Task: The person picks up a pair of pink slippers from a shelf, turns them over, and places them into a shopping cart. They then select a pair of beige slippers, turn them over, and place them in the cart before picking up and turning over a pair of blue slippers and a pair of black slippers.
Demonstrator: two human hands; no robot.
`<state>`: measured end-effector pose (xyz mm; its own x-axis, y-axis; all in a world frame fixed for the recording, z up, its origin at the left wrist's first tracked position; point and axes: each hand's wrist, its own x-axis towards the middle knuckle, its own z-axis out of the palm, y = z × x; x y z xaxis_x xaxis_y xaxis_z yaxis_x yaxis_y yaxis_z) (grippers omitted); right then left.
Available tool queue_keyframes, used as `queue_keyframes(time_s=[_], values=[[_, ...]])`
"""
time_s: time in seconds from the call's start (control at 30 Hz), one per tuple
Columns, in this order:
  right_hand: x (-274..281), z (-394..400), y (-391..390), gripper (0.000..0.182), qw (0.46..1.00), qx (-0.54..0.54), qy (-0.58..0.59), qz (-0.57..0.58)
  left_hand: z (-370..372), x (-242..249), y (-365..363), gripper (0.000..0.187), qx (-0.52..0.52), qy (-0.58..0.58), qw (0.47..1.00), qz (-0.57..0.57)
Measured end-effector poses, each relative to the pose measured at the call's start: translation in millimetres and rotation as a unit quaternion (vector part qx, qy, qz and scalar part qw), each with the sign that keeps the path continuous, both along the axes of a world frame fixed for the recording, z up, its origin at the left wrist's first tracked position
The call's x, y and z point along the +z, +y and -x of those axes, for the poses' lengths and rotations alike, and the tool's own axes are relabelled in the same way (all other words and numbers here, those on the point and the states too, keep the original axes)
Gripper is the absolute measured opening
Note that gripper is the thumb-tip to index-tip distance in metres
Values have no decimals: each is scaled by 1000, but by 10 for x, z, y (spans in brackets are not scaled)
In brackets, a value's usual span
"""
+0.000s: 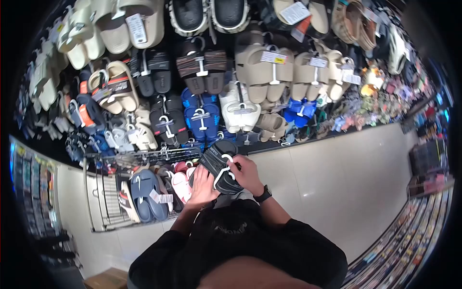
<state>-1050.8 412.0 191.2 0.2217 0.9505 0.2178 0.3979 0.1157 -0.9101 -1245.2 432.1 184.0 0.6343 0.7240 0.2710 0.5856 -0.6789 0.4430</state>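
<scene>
A pair of black slides (215, 158) with a white plastic hanger (224, 169) is held in front of the body. My left hand (203, 185) lies against the left side of the slides, its fingers pressed to them. On the right, my right hand (245, 172) is closed at the hanger and the edge of the slides, with a dark watch on the wrist. Just left of my hands, a wire cart (102, 202) contains dark blue-grey slides (147, 192) with a tag and pink slides (181, 187).
A wall display of hanging slides, including beige (264, 72), white (239, 108) and blue (202, 118) pairs, stands ahead. Shelves of small goods run along the lower right (404, 241). A cardboard box (107, 279) is at the lower left on the tiled floor (313, 192).
</scene>
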Motion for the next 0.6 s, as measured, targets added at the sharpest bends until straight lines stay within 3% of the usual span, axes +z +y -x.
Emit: queue_keyframes(time_s=[0.2, 0.37, 0.5, 0.6], values=[[354, -120, 572, 5, 981, 150, 61, -110, 82, 45, -68, 70, 140, 9, 990, -20], [630, 135, 1081, 7, 953, 249, -26, -170, 378, 35, -163, 72, 243, 25, 967, -77], [738, 437, 1624, 8, 934, 292, 1, -206, 722, 188, -167, 75, 358, -29, 933, -36], [903, 689, 2034, 10, 912, 349, -17, -215, 1178, 110, 115, 79, 394, -136, 909, 0]])
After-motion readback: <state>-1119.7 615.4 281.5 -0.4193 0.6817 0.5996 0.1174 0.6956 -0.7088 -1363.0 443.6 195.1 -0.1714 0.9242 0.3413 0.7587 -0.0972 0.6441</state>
